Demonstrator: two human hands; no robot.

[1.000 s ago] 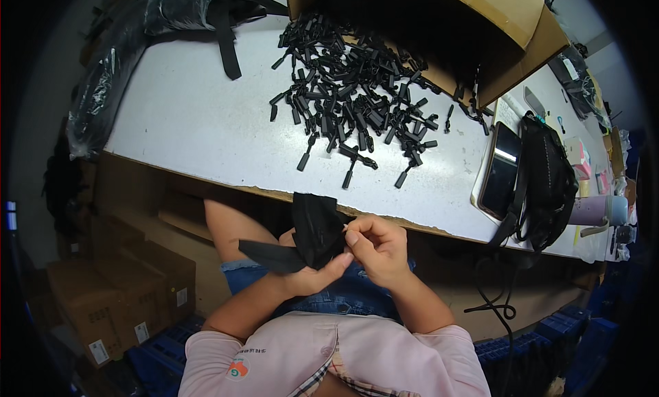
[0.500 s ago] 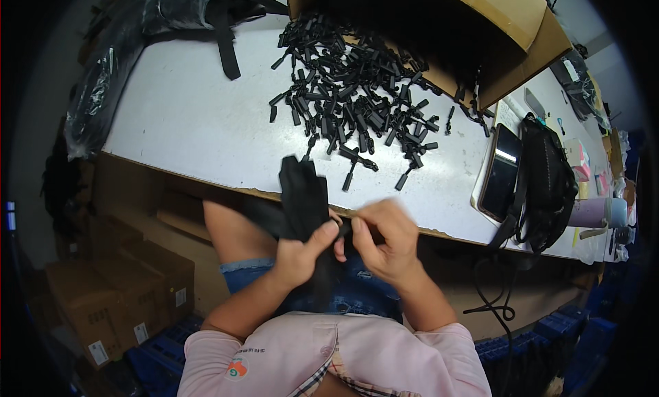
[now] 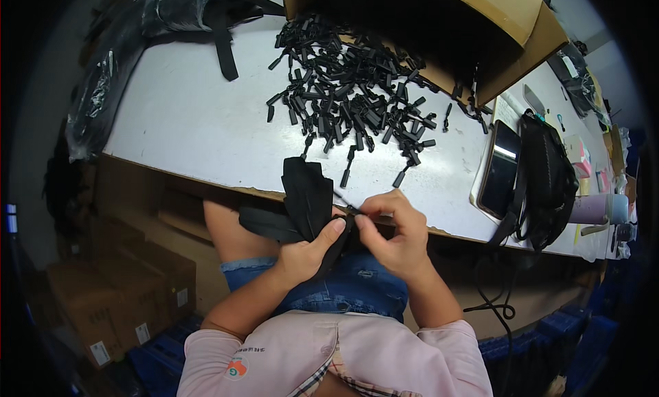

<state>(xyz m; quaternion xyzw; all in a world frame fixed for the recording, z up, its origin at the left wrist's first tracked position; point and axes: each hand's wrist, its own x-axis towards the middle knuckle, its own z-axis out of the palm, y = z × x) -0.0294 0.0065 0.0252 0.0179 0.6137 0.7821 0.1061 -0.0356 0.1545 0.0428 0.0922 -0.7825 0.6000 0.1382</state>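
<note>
My left hand (image 3: pixel 307 253) is closed round a bundle of black fabric strips (image 3: pixel 307 194), thumb on top, just off the table's front edge. Some strips fan up toward the table and others hang to the left over my thigh. Close beside it, my right hand (image 3: pixel 398 232) pinches a small black zipper pull (image 3: pixel 351 207) between thumb and forefinger, at the right side of the bundle. Fingers partly hide where the pull and the fabric meet. A heap of black zipper pulls (image 3: pixel 350 88) lies on the white table (image 3: pixel 185 109) beyond my hands.
An open cardboard box (image 3: pixel 494 19) stands behind the heap. To the right lie a phone (image 3: pixel 499 167), a black bag (image 3: pixel 546 184) and a purple cup (image 3: pixel 589 209). Plastic-wrapped black material (image 3: pixel 103 88) lies at the left. Cartons (image 3: pixel 113 304) stand on the floor, lower left.
One zipper pull near the front of the heap is gone from the table, and my right hand now pinches one. The strips in my left hand have spread further left.
</note>
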